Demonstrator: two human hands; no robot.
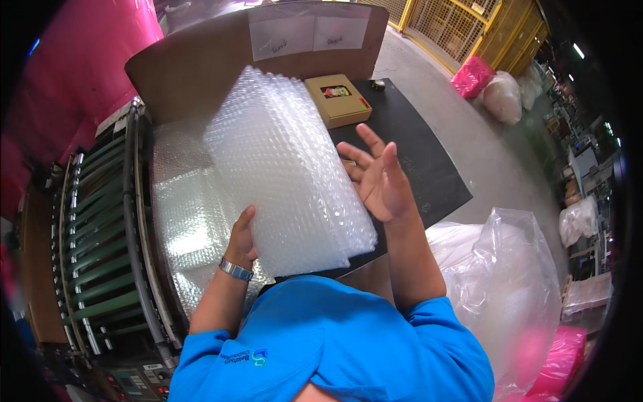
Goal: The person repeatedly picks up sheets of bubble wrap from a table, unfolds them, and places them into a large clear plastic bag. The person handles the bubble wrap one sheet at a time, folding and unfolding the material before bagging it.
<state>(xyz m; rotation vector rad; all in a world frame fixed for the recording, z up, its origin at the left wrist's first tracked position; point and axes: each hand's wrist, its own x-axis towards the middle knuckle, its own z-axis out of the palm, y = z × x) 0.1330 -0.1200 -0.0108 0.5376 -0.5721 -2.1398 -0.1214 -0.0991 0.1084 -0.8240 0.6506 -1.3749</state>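
Observation:
A thick stack of clear bubble wrap sheets [281, 167] stands tilted in front of me, its layered edges showing along the right side. My left hand [242, 238], with a metal watch on the wrist, holds the stack's lower left edge; the thumb shows while most of the fingers are hidden. Just off the right edge, my right hand [383, 181] is open, palm turned up and fingers spread. More bubble wrap [191, 201] lies flat to the left, under and beside the stack.
A brown cardboard box [338, 107] sits on the black tabletop [435, 181], near a small dark object [378, 85]. Behind rises a brown board [201, 74] with two paper sheets. Left is a roller machine [100, 254]; right, a large clear plastic bag [502, 268].

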